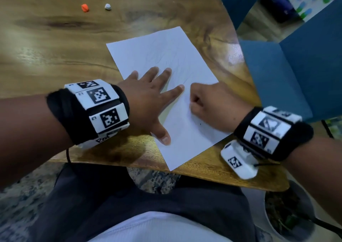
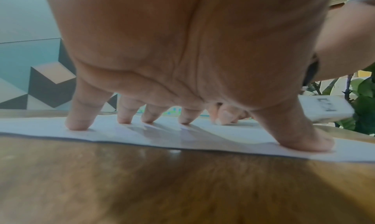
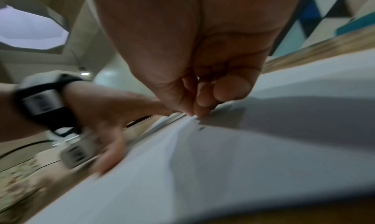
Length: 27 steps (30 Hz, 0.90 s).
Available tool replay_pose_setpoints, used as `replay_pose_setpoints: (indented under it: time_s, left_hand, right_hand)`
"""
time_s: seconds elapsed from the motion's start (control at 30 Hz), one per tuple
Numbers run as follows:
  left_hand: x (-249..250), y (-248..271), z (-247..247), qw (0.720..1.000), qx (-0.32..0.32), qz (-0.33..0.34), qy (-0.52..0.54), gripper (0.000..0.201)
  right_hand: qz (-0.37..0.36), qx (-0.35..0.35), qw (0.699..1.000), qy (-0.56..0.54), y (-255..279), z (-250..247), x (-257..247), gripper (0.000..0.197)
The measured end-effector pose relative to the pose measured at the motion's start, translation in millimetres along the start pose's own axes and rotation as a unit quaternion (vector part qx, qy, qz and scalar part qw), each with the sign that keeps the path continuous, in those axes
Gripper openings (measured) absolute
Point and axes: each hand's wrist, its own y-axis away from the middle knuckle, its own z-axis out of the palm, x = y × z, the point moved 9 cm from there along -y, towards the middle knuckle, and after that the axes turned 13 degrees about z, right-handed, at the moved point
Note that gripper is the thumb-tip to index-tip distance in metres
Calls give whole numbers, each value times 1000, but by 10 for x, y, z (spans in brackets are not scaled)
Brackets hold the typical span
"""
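Observation:
A white sheet of paper [image 1: 166, 56] with faint pencil lines lies slanted on the wooden table [image 1: 55, 47], its near corner reaching the table's edge. My left hand [image 1: 153, 101] lies on the sheet's left part with fingers spread and straight; in the left wrist view its fingertips [image 2: 78, 124] press on the paper [image 2: 121, 136]. My right hand [image 1: 209, 103] is curled into a loose fist on the sheet's right part. In the right wrist view its fingertips [image 3: 199, 110] are bunched together and touch the paper [image 3: 223, 163]. I see nothing clearly held between them.
A small orange lump [image 1: 85, 7] and a small white lump [image 1: 107, 6] lie far back on the table. Blue chairs [image 1: 296, 66] stand to the right. A potted plant [image 1: 285, 210] sits on the floor beside my right forearm.

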Motion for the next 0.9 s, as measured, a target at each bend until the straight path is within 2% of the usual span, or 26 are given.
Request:
replay_pose_setpoints:
  time_s: [0.1, 0.17, 0.23, 0.33, 0.43, 0.5, 0.63, 0.7, 0.77, 0.9]
  left_hand:
    - [9, 2, 5, 1000, -8, 0, 0, 139]
    - [9, 3, 5, 1000, -9, 0, -1, 138]
    - [6, 2, 12, 1000, -8, 0, 4, 139]
    - [-9, 0, 18, 1000, -7, -1, 3, 140]
    - [-8, -6, 15, 1000, -3, 1, 4, 140]
    - [-8, -9, 19, 1000, -2, 1, 3, 139]
    - [-1, -5, 24, 1000, -12, -1, 6, 138]
    - [3, -1, 22, 1000, -16, -2, 1, 138]
    - [5, 0, 18, 1000, -16, 0, 0, 138]
    - [5, 6, 25, 1000, -8, 1, 12, 138]
  right_hand:
    - [-75, -53, 996, 7, 317, 256, -343, 12]
    - [-88, -69, 994, 7, 375, 300, -402, 12]
    - [-46, -58, 997, -9, 223, 209, -210, 10]
    - [45, 2, 999, -7, -115, -79, 236, 9]
    - [72, 40, 997, 8, -204, -212, 381, 10]
    - [48, 25, 998, 25, -93, -105, 224, 10]
    - [-74, -53, 996, 12, 352, 246, -343, 12]
    - [-110, -80, 991, 16, 468, 341, -478, 12]
    - [-86, -82, 993, 14, 365, 316, -367, 10]
    - [33, -6, 999, -15, -90, -15, 150, 10]
